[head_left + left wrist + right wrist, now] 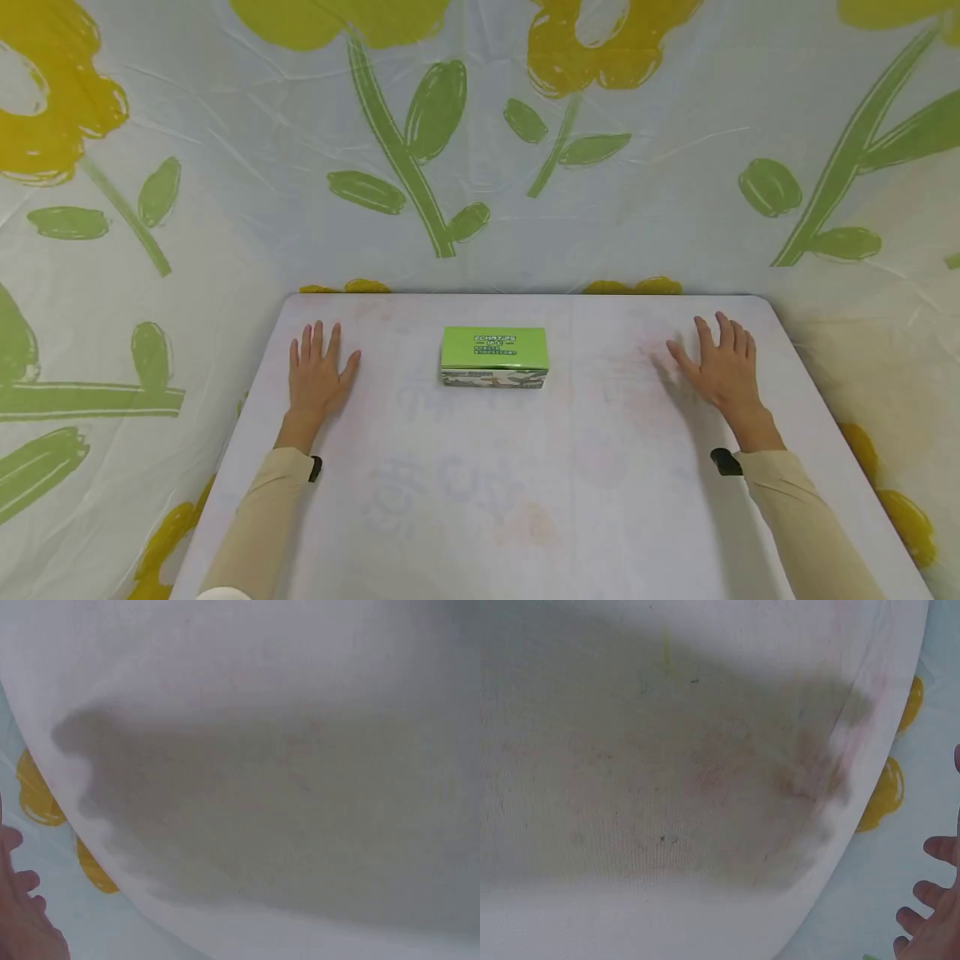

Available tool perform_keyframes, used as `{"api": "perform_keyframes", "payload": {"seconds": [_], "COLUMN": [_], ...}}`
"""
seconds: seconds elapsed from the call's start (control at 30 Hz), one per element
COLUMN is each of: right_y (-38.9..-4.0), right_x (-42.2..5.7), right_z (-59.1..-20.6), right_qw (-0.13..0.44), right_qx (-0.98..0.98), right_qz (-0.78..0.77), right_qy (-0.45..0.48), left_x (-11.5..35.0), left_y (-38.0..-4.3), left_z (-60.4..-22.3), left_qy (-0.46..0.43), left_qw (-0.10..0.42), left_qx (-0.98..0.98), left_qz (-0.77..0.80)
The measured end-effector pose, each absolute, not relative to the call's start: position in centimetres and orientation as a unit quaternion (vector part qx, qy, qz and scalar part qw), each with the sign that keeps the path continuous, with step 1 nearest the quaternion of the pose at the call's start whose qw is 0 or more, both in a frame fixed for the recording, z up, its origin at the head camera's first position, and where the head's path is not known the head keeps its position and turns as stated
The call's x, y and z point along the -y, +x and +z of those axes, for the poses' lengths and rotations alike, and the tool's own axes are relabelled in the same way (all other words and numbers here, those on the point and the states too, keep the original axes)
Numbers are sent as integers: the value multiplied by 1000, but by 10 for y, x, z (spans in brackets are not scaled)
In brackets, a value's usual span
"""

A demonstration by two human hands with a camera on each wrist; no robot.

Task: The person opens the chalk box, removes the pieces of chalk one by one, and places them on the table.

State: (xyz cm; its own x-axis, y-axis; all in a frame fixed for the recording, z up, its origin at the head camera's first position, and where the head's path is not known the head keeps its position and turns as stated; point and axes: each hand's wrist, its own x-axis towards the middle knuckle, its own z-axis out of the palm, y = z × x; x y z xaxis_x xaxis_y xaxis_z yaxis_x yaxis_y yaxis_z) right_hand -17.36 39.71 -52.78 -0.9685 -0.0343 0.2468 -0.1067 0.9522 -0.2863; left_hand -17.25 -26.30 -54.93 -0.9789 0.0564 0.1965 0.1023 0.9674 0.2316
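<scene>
A green box with white and dark lettering on top and a patterned front side lies on the white table, toward its far edge. To the left of the box, my left hand is spread with its fingers pointing to the far edge, holding nothing. My right hand is at the other side, fingers apart, also holding nothing. Both hands are well apart from the box. Each wrist view catches only part of a hand at its edge, above a shadowed stretch of table; the box appears in neither.
A white cloth printed with yellow flowers and green leaves hangs behind the table and along both sides. Faint marks and pinkish stains show on the table surface. A dark band sits at the right wrist.
</scene>
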Motion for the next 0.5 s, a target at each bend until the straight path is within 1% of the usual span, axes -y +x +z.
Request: {"api": "perform_keyframes", "payload": {"seconds": [0.13,0.2,0.23,0.27,0.33,0.43,0.5], "right_y": [-174,-174,-174,-173,-172,-171,-171], "right_x": [-390,-385,-382,-379,-373,-362,-356], "right_z": [-530,-529,-529,-528,-524,-518,-515], "right_qw": [204,233,238,238,220,187,174], "right_qx": [959,949,946,944,942,938,935], "right_qz": [185,202,210,221,250,289,308], "right_qy": [63,71,70,66,53,31,24], "left_x": [255,250,247,244,239,233,229], "left_y": [-175,-175,-175,-175,-175,-173,-173], "left_z": [-546,-543,-541,-540,-540,-540,-540], "left_qy": [-47,-47,-46,-45,-43,-31,-20], "left_qw": [156,177,184,188,197,193,188], "left_qx": [978,972,970,967,963,959,956], "left_qz": [-130,-146,-155,-164,-180,-205,-223]}}
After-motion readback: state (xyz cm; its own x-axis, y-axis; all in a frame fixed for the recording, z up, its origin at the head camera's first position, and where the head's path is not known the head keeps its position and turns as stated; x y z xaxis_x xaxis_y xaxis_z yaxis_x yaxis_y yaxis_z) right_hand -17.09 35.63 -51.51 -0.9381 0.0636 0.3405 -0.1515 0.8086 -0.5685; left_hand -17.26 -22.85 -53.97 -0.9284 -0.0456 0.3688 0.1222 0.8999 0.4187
